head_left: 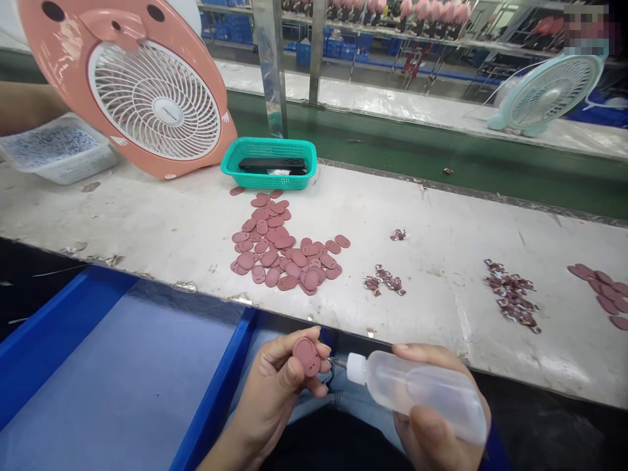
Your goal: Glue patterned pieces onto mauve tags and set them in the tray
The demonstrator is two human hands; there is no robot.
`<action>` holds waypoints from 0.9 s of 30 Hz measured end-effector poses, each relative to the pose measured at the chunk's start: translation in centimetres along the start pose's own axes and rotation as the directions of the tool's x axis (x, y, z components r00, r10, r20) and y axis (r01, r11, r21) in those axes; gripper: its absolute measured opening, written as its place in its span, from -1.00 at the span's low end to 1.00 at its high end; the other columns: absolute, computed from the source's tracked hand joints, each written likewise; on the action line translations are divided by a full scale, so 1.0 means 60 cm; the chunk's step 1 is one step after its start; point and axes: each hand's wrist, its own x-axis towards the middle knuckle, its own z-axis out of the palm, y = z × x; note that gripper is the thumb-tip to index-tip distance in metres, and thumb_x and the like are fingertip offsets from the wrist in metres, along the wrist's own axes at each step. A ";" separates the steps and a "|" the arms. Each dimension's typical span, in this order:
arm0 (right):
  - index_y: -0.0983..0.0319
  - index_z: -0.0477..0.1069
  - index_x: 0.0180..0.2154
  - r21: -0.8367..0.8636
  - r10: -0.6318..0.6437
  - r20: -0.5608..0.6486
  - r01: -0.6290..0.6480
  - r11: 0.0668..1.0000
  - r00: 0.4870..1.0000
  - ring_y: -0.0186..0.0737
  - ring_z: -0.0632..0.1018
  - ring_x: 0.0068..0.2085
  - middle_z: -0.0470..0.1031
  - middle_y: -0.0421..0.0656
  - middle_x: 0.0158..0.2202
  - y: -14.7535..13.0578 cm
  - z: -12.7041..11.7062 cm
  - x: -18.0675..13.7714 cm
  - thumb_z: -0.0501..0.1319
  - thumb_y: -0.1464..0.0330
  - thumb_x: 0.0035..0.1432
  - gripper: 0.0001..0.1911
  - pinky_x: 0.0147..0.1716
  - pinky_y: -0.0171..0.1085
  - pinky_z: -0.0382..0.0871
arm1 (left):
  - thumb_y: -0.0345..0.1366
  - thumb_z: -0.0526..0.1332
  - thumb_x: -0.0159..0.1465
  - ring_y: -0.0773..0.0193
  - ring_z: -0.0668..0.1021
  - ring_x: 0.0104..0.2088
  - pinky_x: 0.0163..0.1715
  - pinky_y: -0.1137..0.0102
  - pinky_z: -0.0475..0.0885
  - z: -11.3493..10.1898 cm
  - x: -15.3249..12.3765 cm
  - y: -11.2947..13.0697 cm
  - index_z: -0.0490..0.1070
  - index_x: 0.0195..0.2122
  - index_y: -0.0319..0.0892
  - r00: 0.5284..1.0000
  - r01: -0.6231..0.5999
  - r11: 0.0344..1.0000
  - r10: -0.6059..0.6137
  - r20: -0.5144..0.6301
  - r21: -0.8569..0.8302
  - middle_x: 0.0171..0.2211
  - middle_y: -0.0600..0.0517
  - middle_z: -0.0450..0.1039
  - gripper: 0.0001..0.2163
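Between the thumb and fingers of my left hand (275,386) is a reddish-brown oval disc (305,355), its face with small holes turned up. My right hand (441,405) is wrapped round a translucent squeeze bottle (426,389) with a white cap and a thin metal nozzle (337,361). The nozzle tip points left and is at the disc's edge; whether it touches is unclear. Beyond my hands, a loose pile of similar oval discs (275,239) lies on the white worktable (161,229). Small brown-and-white pieces (385,280) lie in clusters to the right.
A pink fan (216,85) and a green basket (269,183) with a black object stand at the back. Left is a plastic tub (73,163) beside another person's arm (29,108). A blue bin (122,366) sits below the table edge. More discs (601,288) lie far right.
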 end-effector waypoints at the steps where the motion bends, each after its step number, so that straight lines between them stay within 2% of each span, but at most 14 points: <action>1: 0.09 0.50 -0.07 -0.001 0.008 0.004 -0.008 1.000 1.000 -0.26 0.39 -0.60 0.46 -0.17 -0.49 0.000 0.000 0.001 0.29 0.09 0.19 -0.67 -0.63 -0.25 0.24 | -0.02 0.56 -0.16 0.29 0.60 -0.46 -0.58 0.55 0.50 0.000 0.000 0.000 0.68 -0.31 -0.11 1.000 -0.002 1.000 0.002 -0.002 -0.001 -0.43 -0.01 0.64 -0.58; 9: 0.11 0.50 -0.08 0.029 0.023 0.055 -0.024 0.999 0.998 -0.35 0.36 -0.65 0.46 -0.23 -0.53 -0.002 -0.003 0.009 0.30 0.15 0.20 -0.71 -0.67 -0.33 0.21 | -0.03 0.56 -0.16 0.29 0.59 -0.46 -0.59 0.55 0.49 0.003 -0.001 0.000 0.68 -0.31 -0.11 1.000 -0.019 1.000 0.019 -0.017 0.012 -0.43 -0.01 0.64 -0.60; 13: 0.13 0.51 -0.10 0.050 0.067 0.016 -0.068 0.996 0.998 -0.34 0.40 -0.63 0.47 -0.22 -0.52 0.007 -0.004 0.003 0.34 0.14 0.13 -0.68 -0.66 -0.35 0.23 | -0.02 0.56 -0.18 0.30 0.60 -0.46 -0.59 0.55 0.47 0.004 -0.002 0.001 0.68 -0.32 -0.11 1.000 -0.013 1.000 0.013 -0.023 0.021 -0.44 -0.01 0.64 -0.58; 16: 0.14 0.52 -0.11 0.228 0.132 -0.024 -0.123 0.966 0.991 -0.39 0.32 -0.70 0.40 -0.25 -0.61 0.016 -0.008 0.013 0.32 0.06 0.12 -0.62 -0.72 -0.38 0.19 | 0.00 0.56 -0.20 0.29 0.60 -0.46 -0.60 0.56 0.47 0.003 0.000 0.000 0.68 -0.31 -0.10 0.999 -0.024 0.999 0.025 -0.045 0.022 -0.43 -0.02 0.64 -0.56; 19: 0.15 0.53 -0.17 0.481 0.283 -0.012 -0.242 0.843 0.959 -0.42 0.19 -0.78 0.24 -0.31 -0.72 0.017 -0.021 0.053 0.11 -0.21 0.14 -0.39 -0.83 -0.43 0.05 | 0.00 0.56 -0.20 0.29 0.60 -0.46 -0.63 0.56 0.46 0.000 0.007 -0.001 0.68 -0.32 -0.12 0.994 -0.062 0.998 0.063 -0.085 0.019 -0.43 -0.03 0.65 -0.55; 21: 0.17 0.52 -0.23 0.557 0.396 -0.002 -0.327 0.763 0.918 -0.41 0.23 -0.77 0.24 -0.30 -0.72 0.015 -0.035 0.094 0.07 -0.22 0.14 -0.37 -0.83 -0.44 0.07 | -0.01 0.57 -0.21 0.28 0.60 -0.47 -0.65 0.57 0.46 -0.004 0.013 -0.001 0.68 -0.32 -0.12 0.991 -0.087 0.996 0.087 -0.103 0.008 -0.44 -0.04 0.65 -0.56; 23: 0.16 0.50 -0.18 0.488 0.418 0.001 -0.365 0.793 0.909 -0.35 0.41 -0.65 0.42 -0.25 -0.60 0.015 -0.049 0.139 0.15 -0.07 0.13 -0.53 -0.73 -0.41 0.28 | -0.03 0.58 -0.24 0.28 0.61 -0.49 -0.68 0.58 0.45 -0.007 0.019 0.001 0.68 -0.34 -0.12 0.987 -0.115 0.993 0.114 -0.109 -0.004 -0.45 -0.04 0.66 -0.56; 25: 0.14 0.44 -0.06 0.312 0.365 0.003 -0.348 0.884 0.931 -0.25 0.60 -0.36 0.59 -0.15 -0.29 0.025 -0.061 0.184 0.23 0.08 0.07 -0.57 -0.42 -0.29 0.53 | -0.06 0.59 -0.26 0.28 0.61 -0.51 -0.70 0.59 0.45 -0.012 0.024 0.004 0.68 -0.35 -0.11 0.984 -0.140 0.990 0.139 -0.110 -0.009 -0.46 -0.04 0.66 -0.57; 27: 0.17 0.40 0.00 0.130 0.317 0.006 -0.315 0.940 0.949 -0.15 0.60 -0.07 0.57 -0.08 -0.03 0.045 -0.070 0.229 0.28 0.17 0.06 -0.54 -0.06 -0.16 0.52 | -0.08 0.59 -0.26 0.26 0.62 -0.51 -0.71 0.59 0.45 -0.019 0.028 0.007 0.68 -0.36 -0.10 0.982 -0.157 0.988 0.155 -0.111 -0.005 -0.46 -0.03 0.67 -0.59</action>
